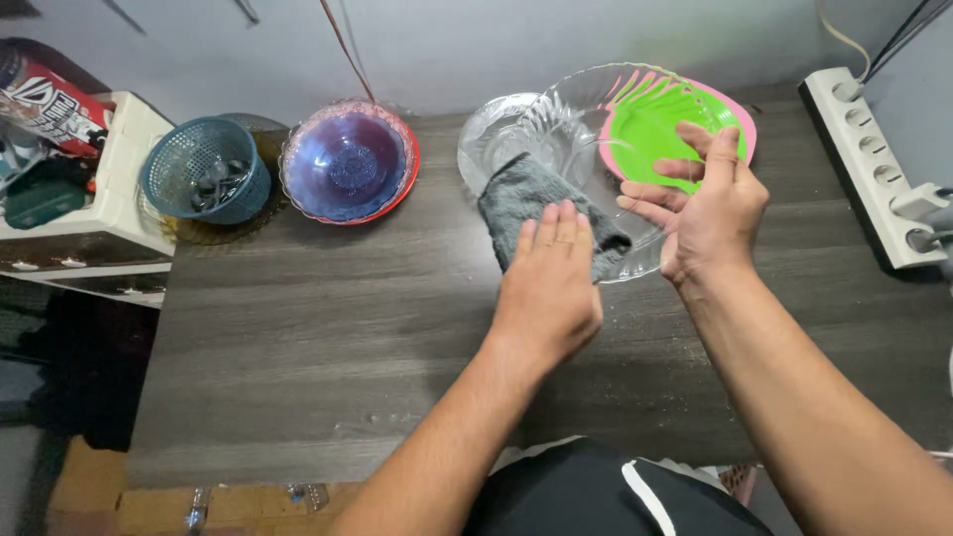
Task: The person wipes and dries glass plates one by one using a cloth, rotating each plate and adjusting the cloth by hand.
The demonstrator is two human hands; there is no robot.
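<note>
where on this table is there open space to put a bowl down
The dark wooden table is bare across its near half, in front of the blue bowl and teal basket. Another bare strip lies between the right hand and the power strip. The far edge is crowded: clear glass bowl, grey cloth, green plates.

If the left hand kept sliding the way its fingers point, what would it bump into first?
The left hand already presses the grey cloth into the clear glass bowl held by the right hand. Going on, it would probably meet the bowl's inside, though depth is hard to judge.
</note>
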